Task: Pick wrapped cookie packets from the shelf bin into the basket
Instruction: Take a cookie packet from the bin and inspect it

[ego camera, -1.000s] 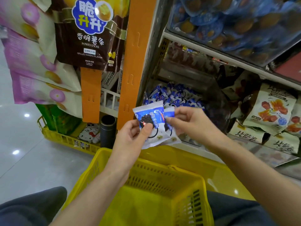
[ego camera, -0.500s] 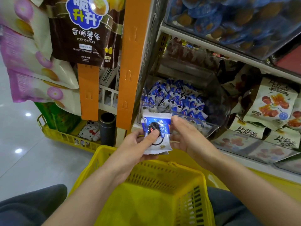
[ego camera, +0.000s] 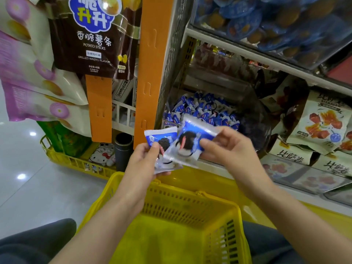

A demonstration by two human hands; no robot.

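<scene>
Above the yellow basket, my left hand pinches one cookie packet while my right hand grips another packet, the shelf bin just beyond. I judge collecting is underway; next, lower both and release.

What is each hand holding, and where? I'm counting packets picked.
Left hand pinches one cookie packet at its left side; right hand pinches another packet at its right edge.
</scene>
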